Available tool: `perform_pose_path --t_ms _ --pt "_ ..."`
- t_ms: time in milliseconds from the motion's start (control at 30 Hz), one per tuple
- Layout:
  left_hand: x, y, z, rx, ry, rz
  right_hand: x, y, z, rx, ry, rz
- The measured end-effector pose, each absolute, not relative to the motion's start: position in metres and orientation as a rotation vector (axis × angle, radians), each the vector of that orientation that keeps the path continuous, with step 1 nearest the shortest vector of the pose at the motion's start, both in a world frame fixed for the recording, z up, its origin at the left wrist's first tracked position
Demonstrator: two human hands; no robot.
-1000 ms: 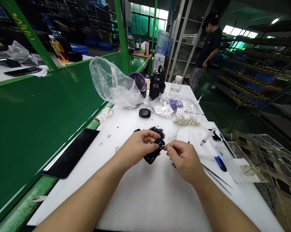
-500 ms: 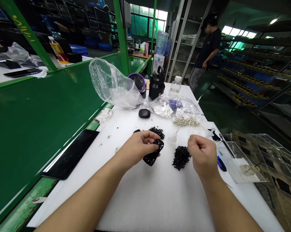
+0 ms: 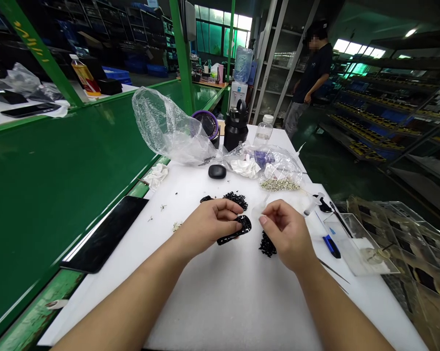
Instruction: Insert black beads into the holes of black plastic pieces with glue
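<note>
My left hand [image 3: 201, 224] is closed round a long black plastic part [image 3: 246, 224] with small pale spots along its edge, held just above the white table. To its right, my right hand [image 3: 292, 239] has thumb and index fingertip drawn together in a pinch. Anything between those fingertips is too small to make out. Partly behind the right hand lies a heap of tiny black pieces [image 3: 267, 246]. Beyond the left hand is another heap of tiny black pieces [image 3: 237, 200], with a dark object [image 3: 206, 199] beside it, mostly hidden by the hand.
A black earbud-style case [image 3: 217, 171], clear plastic bags [image 3: 176, 136], a black flask [image 3: 236, 129] and small pale pieces [image 3: 280, 185] sit farther back. A dark tablet [image 3: 105, 234] lies left. At right are a blue-handled tool [image 3: 331, 246], tweezers [image 3: 334, 273] and a clear tray [image 3: 362, 253]. A person stands beyond.
My right hand has moved left from beside the near heap toward the black part, its fist loosening into a pinch. The left hand has tilted the black part flatter.
</note>
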State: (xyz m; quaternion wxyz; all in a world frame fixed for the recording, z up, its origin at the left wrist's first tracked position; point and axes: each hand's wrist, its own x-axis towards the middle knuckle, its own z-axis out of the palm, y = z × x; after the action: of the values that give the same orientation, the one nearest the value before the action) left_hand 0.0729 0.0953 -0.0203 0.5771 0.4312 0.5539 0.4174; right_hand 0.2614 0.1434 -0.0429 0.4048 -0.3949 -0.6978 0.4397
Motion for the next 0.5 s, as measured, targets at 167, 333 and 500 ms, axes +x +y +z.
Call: perform_pose_path --t_ms 167,333,500 --pt "0.07 0.096 -0.029 0.908 1.207 1.039 0.258 0.14 -0.042 -0.985 -1.949 1.097" --pt "0.068 0.097 -0.035 0.805 1.146 1.12 0.26 0.14 -0.043 -1.026 -1.973 1.089" --pt "0.071 0.096 -0.032 0.838 1.185 1.121 0.262 0.143 -0.043 -1.067 -1.921 1.082"
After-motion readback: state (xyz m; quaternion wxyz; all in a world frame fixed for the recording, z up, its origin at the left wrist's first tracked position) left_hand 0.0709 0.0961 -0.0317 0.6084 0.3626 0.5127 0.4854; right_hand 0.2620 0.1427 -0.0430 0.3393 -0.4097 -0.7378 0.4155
